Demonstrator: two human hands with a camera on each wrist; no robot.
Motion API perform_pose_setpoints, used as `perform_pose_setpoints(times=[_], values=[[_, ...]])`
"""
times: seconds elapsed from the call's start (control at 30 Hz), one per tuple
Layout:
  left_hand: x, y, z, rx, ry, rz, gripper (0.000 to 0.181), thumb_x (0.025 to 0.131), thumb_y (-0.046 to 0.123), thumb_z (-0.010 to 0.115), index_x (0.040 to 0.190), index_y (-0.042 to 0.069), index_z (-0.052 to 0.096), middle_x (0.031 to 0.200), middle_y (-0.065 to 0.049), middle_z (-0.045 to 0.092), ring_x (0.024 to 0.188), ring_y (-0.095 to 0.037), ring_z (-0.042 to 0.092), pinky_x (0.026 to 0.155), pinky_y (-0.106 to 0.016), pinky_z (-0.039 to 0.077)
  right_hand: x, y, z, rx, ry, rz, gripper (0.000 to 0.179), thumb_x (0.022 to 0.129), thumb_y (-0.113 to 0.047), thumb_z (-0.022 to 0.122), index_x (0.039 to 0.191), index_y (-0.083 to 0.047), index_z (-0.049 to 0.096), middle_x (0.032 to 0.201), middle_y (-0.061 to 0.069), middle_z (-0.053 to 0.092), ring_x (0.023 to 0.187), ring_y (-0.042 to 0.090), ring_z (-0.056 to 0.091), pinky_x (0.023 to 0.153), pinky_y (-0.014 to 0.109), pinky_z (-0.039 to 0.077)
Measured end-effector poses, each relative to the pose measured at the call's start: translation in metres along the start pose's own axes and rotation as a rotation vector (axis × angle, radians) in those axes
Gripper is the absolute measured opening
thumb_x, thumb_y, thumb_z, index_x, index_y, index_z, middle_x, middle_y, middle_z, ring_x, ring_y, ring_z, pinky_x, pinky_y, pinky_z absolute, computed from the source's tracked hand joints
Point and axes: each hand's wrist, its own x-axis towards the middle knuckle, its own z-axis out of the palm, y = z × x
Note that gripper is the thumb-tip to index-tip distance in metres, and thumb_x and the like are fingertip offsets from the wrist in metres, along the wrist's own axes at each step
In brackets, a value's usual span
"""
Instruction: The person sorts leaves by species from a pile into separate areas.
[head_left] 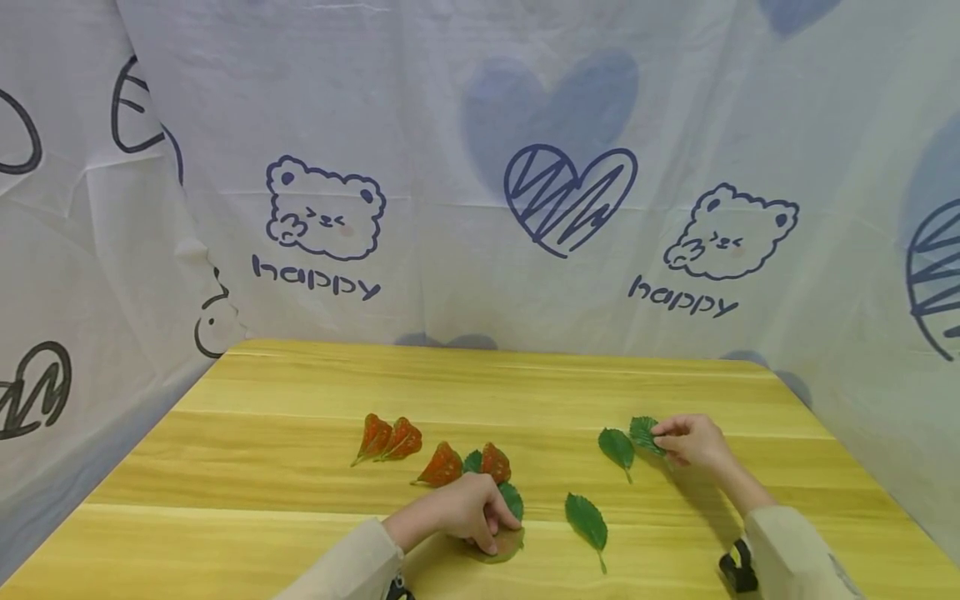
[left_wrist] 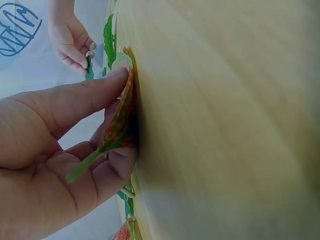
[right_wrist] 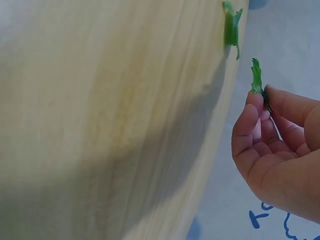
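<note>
My left hand (head_left: pixel 467 507) pinches a leaf low over the front middle of the table; from above the leaf (head_left: pixel 510 547) looks brownish. In the left wrist view the same leaf (left_wrist: pixel 120 120) shows red-orange flecks and a green stem. Beyond those fingers are a green leaf (head_left: pixel 512 502) and two red-orange leaves (head_left: pixel 445 466), with another green leaf (head_left: pixel 472 461) between them. On the right, a green leaf (head_left: pixel 642 432) is held between thumb and fingers of my right hand (head_left: pixel 693 440), raised off the table in the right wrist view. Its stem end is hidden by the fingers.
Two overlapping red-orange leaves (head_left: pixel 401 439) lie at the left. Single green leaves lie right of the middle, one green leaf (head_left: pixel 587 522) nearer and another green leaf (head_left: pixel 617 449) farther back. A printed white cloth (head_left: pixel 450 250) hangs behind the wooden table (head_left: pixel 300 383).
</note>
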Motion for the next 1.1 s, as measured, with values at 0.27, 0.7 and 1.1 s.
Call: perform_pose_setpoints(times=[0.27, 0.7, 1.1], values=[[0.001, -0.001, 0.001, -0.007, -0.008, 0.011, 0.03, 0.066, -0.011, 0.072, 0.093, 0.002, 0.071, 0.054, 0.003, 0.053, 0.043, -0.003, 0.041, 0.039, -0.014, 0.036, 0.004, 0.012, 0.001, -0.04, -0.017, 0.043, 0.013, 0.083, 0.006, 0.057, 0.093, 0.013, 0.059, 0.07, 0.004, 0.058, 0.055, 0.015, 0.052, 0.049, 0.029, 0.045], [0.001, -0.002, 0.0, 0.005, -0.008, 0.008, 0.03, 0.066, -0.011, 0.072, 0.093, 0.003, 0.071, 0.055, 0.003, 0.054, 0.045, -0.003, 0.042, 0.04, -0.015, 0.037, 0.003, 0.011, 0.0, -0.055, -0.067, 0.052, 0.018, 0.081, 0.006, 0.059, 0.097, 0.014, 0.056, 0.083, 0.012, 0.058, 0.063, 0.018, 0.055, 0.054, 0.033, 0.049], [0.001, -0.002, 0.0, 0.002, -0.007, 0.009, 0.03, 0.066, -0.011, 0.072, 0.092, 0.003, 0.071, 0.054, 0.003, 0.054, 0.044, -0.003, 0.042, 0.039, -0.015, 0.037, -0.003, 0.002, 0.002, -0.251, 0.071, -0.052, 0.017, 0.08, -0.005, 0.062, 0.091, 0.008, 0.062, 0.083, 0.015, 0.062, 0.067, 0.023, 0.055, 0.059, 0.036, 0.048]])
